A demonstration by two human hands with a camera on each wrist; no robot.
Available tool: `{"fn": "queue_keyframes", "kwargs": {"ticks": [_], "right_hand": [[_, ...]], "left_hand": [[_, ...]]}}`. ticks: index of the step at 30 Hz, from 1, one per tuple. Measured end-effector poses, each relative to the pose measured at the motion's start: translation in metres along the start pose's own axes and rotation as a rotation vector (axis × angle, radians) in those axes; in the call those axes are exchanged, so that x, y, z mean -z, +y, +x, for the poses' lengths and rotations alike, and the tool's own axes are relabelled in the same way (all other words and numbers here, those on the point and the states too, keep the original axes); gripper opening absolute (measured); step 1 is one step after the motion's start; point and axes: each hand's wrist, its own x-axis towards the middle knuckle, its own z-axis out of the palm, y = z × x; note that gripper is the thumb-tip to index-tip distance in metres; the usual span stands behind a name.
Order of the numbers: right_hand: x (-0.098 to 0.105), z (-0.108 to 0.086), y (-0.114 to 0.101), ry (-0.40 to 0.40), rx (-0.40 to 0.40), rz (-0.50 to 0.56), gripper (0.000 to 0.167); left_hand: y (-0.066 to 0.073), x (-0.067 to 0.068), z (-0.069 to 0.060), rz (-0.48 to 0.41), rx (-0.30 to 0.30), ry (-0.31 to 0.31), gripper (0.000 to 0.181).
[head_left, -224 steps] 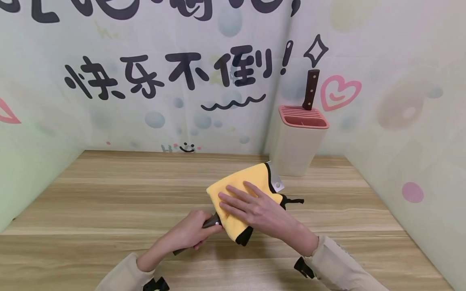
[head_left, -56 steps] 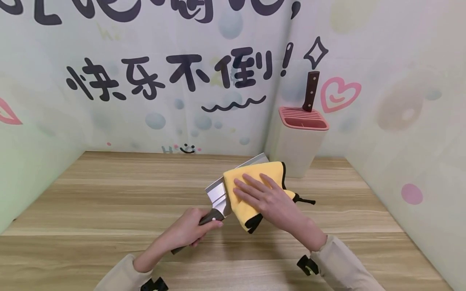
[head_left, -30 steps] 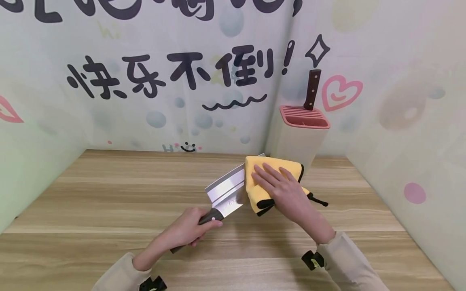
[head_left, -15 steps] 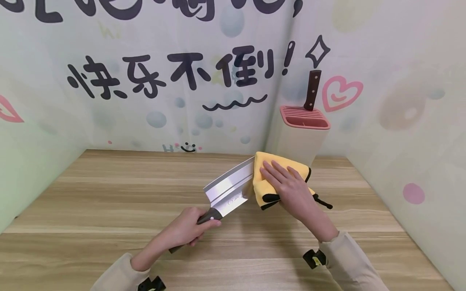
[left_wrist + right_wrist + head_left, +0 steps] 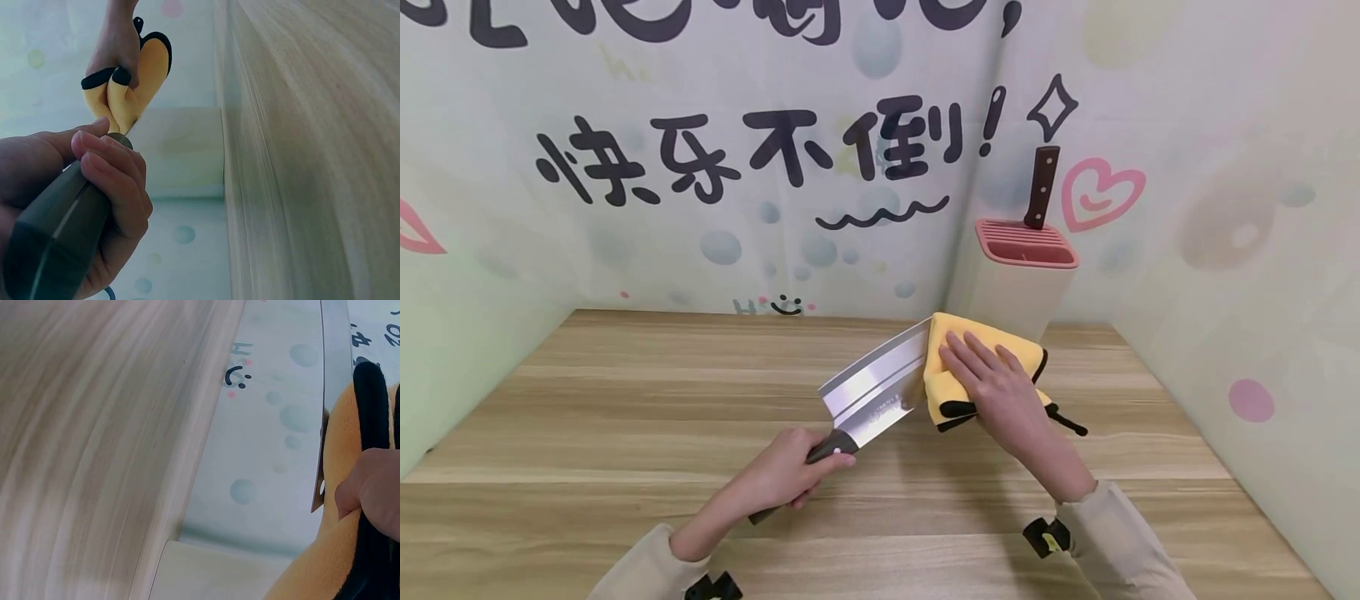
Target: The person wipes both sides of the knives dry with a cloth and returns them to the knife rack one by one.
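Observation:
My left hand (image 5: 784, 471) grips the dark handle of a cleaver (image 5: 868, 396), its blade slanting up and away to the right above the table. In the left wrist view the fingers curl round the handle (image 5: 62, 219). My right hand (image 5: 1000, 396) holds a folded yellow cloth (image 5: 942, 383) with black edging over the blade's far end, which the cloth hides in the head view. Its fingers lie along the top of the cloth. In the right wrist view the thumb (image 5: 375, 490) presses the cloth from the other side, and a blade corner (image 5: 319, 499) shows beside it.
Behind the cloth stands a cream knife block (image 5: 1011, 292) with a pink slotted top (image 5: 1026, 242). One brown-handled knife (image 5: 1042, 187) stands upright in it. The wood-grain table (image 5: 647, 400) meets printed walls at the back and both sides.
The cloth in my right hand has slid along the blade toward its far end, baring the part near the handle. Over the last half second it moved only slightly. The left hand stays nearly still.

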Motion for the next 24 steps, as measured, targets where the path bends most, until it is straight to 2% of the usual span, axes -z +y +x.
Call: {"fn": "queue_keyframes", "kwargs": {"ticks": [9,24], "right_hand": [[0.005,0.003,-0.009,-0.003,0.046,-0.049,0.051],[0.009,0.009,-0.028,0.017,0.187,-0.066,0.056]], "left_hand": [[0.001,-0.001,0.001,0.002,-0.003,-0.003,0.037],[0.003,-0.003,0.006,0.028,-0.019,0.006,0.034]]}}
